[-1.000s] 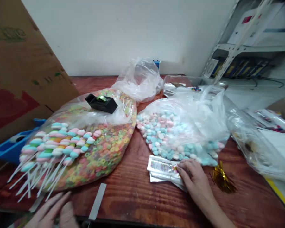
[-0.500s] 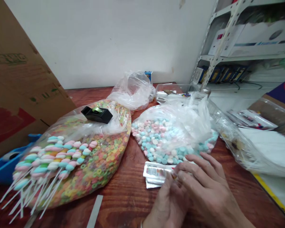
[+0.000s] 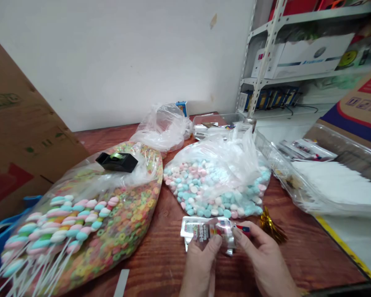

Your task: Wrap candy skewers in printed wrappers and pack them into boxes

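My left hand (image 3: 200, 264) and my right hand (image 3: 259, 258) both pinch a clear printed plastic wrapper (image 3: 208, 233) above the wooden table (image 3: 297, 255). Other silvery wrappers lie under it, partly hidden. Just past my right fingertips lies a gold tinsel bunch (image 3: 270, 226). Beyond my hands sits a clear bag of pastel blue, pink and white candies (image 3: 210, 194). To the left is a big bag of coloured cereal rings (image 3: 126, 218), with twisted marshmallow sticks (image 3: 58, 231) and a black tape dispenser (image 3: 116, 162) lying on it.
A crumpled clear bag (image 3: 162, 128) and a clear plastic box (image 3: 216, 126) stand at the back. A metal strip (image 3: 121, 282) lies at the front edge. A cardboard box (image 3: 18, 111) stands at left, a white shelf unit (image 3: 266, 62) at right, and another plastic-wrapped package (image 3: 327, 181) lies at right.
My left hand has come up from the lower left to the wrapper, and both hands now hold it. The view has turned, so everything sits further left and lower.
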Demonstrator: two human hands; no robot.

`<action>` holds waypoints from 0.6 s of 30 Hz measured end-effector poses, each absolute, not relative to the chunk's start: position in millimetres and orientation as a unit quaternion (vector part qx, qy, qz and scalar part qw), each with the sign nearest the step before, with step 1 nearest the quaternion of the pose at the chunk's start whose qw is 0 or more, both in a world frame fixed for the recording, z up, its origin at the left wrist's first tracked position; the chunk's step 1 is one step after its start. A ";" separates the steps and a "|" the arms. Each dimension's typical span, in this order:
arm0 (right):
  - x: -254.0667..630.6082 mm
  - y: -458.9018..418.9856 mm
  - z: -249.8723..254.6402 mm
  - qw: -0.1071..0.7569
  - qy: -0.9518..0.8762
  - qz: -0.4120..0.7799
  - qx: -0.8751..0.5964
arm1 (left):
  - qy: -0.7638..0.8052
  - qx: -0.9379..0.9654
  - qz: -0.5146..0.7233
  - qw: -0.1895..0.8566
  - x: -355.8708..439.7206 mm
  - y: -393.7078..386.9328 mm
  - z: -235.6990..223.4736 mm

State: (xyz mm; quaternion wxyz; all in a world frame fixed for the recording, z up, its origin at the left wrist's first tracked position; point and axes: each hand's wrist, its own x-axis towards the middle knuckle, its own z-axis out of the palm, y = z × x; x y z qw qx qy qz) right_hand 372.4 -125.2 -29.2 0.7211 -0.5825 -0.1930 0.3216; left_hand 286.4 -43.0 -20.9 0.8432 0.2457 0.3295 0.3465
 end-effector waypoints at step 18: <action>362.0 -130.3 -28.0 0.629 -0.372 0.077 -0.679 | 0.382 0.121 0.354 0.845 282.2 -20.1 -46.2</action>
